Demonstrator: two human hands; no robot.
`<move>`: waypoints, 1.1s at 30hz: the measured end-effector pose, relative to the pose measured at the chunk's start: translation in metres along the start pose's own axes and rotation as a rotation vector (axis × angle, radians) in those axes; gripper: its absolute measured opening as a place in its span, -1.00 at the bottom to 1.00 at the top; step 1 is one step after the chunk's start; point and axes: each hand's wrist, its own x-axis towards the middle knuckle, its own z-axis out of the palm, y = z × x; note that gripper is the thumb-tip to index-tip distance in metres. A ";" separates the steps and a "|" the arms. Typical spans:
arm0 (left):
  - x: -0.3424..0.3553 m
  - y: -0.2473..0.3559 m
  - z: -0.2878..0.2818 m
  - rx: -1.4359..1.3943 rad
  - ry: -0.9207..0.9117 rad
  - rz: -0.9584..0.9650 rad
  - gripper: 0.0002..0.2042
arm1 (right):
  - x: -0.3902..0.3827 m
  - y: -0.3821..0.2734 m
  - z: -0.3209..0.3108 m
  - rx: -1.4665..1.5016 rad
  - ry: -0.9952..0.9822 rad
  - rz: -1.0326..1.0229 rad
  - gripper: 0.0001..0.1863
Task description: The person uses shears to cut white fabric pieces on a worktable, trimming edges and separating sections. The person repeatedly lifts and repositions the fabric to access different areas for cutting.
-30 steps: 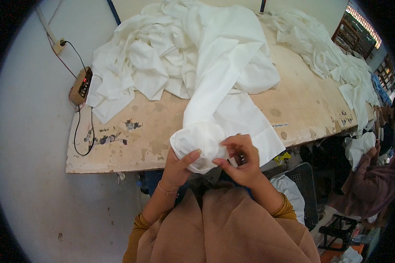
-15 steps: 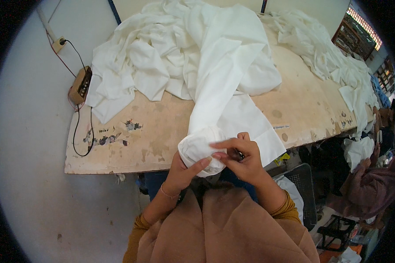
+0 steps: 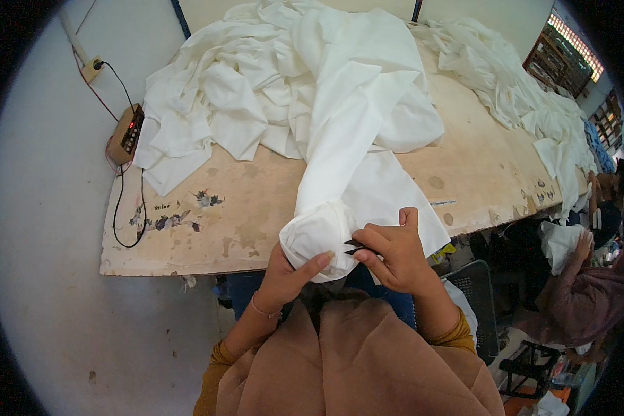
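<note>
A white garment piece (image 3: pixel 343 132) runs down from the pile toward me, its tube-like end (image 3: pixel 312 239) gathered in a round opening at the table's front edge. My left hand (image 3: pixel 288 272) is closed on that end from the left, thumb on top and the other fingers mostly behind the cloth. In my right hand (image 3: pixel 399 253) is a small black pair of thread snips (image 3: pixel 353 247), its two pointed tips a little apart and pointing left at the rim of the cloth. Whether the tips touch the cloth I cannot tell.
White cloth is heaped on the worn wooden table (image 3: pixel 246 239), with a second heap (image 3: pixel 503 83) at the far right. A power strip (image 3: pixel 126 135) with a looping cord hangs at the left wall. Right of me stand a dark plastic chair (image 3: pixel 489 305) and a person (image 3: pixel 586 298) holding white cloth.
My right hand has drawn slightly right, off the cloth, and the black snips now show clearly between its fingers. My left hand stays on the cloth. The person at right has moved an arm.
</note>
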 end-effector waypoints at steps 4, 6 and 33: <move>-0.001 0.003 0.002 -0.002 -0.014 -0.001 -0.53 | 0.000 -0.003 0.003 -0.068 0.067 -0.029 -0.79; -0.001 0.003 0.002 0.006 -0.014 0.001 -0.53 | 0.000 -0.003 0.003 -0.095 0.073 -0.032 -0.80; -0.005 -0.026 -0.017 -0.722 -0.050 -0.132 -0.33 | -0.012 0.008 0.036 0.915 0.419 0.309 -0.83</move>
